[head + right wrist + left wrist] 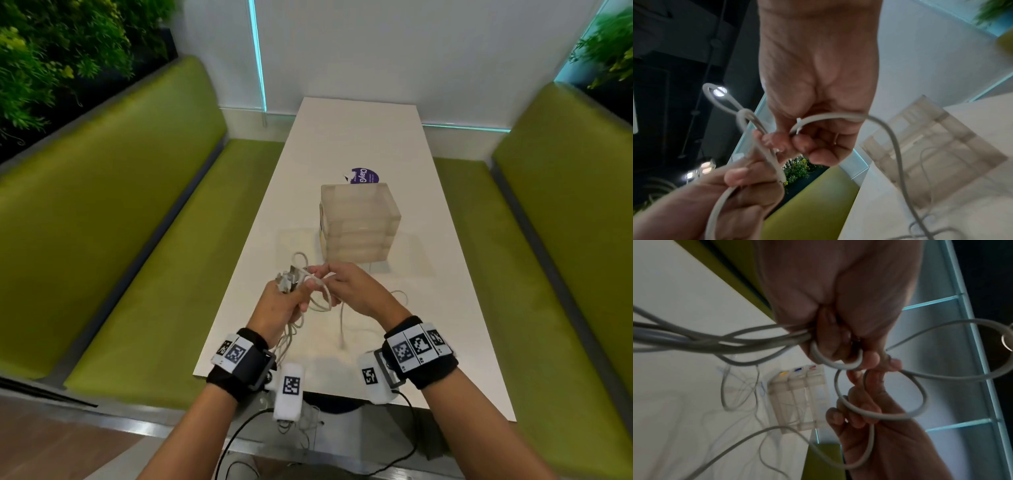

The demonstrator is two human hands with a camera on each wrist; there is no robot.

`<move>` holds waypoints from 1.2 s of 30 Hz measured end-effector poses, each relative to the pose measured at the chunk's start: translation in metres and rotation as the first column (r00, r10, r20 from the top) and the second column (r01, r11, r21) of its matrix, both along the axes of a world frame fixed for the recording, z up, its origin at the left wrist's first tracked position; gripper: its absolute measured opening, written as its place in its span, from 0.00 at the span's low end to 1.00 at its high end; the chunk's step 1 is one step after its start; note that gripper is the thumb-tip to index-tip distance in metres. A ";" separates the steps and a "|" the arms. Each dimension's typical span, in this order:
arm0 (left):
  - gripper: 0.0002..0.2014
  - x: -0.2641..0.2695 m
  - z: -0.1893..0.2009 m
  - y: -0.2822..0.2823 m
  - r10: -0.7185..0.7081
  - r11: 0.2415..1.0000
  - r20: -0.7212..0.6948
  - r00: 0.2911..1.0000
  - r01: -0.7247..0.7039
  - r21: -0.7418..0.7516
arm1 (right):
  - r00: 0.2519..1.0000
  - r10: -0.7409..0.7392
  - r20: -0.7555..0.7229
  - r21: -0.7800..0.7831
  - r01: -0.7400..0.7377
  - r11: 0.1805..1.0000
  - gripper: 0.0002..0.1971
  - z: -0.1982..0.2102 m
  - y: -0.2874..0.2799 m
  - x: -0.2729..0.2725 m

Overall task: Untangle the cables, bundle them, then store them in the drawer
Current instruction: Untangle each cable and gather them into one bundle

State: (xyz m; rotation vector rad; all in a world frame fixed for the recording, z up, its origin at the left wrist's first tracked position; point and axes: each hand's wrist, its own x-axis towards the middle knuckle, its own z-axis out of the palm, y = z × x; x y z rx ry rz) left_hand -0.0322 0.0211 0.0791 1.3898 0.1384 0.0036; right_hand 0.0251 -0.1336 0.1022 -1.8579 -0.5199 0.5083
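While your left hand (281, 301) grips a bunch of white cables (320, 301) above the white table (428, 308), your right hand (352, 291) pinches one loop beside it. Only your left wrist view shows coloured tabs on the translucent drawer unit (799, 399).

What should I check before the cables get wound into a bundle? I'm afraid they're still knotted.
1. Left hand holds the gathered cables: ok, fingers curled round several strands.
2. Right hand has a grip on one strand: ok, pinched at the fingertips.
3. Cables free of tangles: not ok, loops still cross between the hands.
4. Loose ends up off the table: not ok, one strand trails across it.
5. Drawer box within reach: ok, just beyond the hands.
6. A drawer open to receive the bundle: cannot tell.
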 end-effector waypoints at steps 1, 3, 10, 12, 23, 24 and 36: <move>0.12 -0.001 0.000 -0.002 0.004 1.000 -0.001 1.000 -0.004 -0.023 | 0.999 -0.013 -0.045 0.018 0.014 1.000 0.08 -0.001 0.001 0.000; 0.05 -0.001 0.002 -0.003 0.037 0.996 -0.012 0.999 -0.038 -0.079 | 0.994 -0.037 -0.107 0.034 0.041 0.999 0.10 0.000 0.002 0.000; 0.05 0.006 0.007 0.017 0.142 0.971 -0.029 0.989 -0.145 -0.192 | 0.979 0.162 -0.126 -0.036 -0.168 0.985 0.09 -0.008 -0.014 -0.003; 0.13 0.007 0.007 0.027 0.181 0.956 -0.012 0.983 -0.179 -0.234 | 0.974 0.180 -0.136 -0.072 -0.191 0.979 0.11 -0.012 -0.021 -0.004; 0.13 0.005 0.003 0.025 0.109 0.990 -0.034 0.993 -0.111 -0.083 | 0.893 0.345 -0.289 -0.226 -0.414 0.882 0.08 -0.026 -0.010 -0.024; 0.13 0.004 0.004 0.026 0.091 0.994 -0.029 0.995 -0.093 -0.064 | 0.903 0.331 -0.274 -0.272 -0.403 0.874 0.07 -0.029 -0.010 -0.025; 0.13 0.005 0.013 0.035 0.175 0.980 -0.011 0.984 -0.176 -0.089 | 0.824 0.377 -0.424 -0.540 -0.564 0.625 0.04 -0.070 -0.020 -0.064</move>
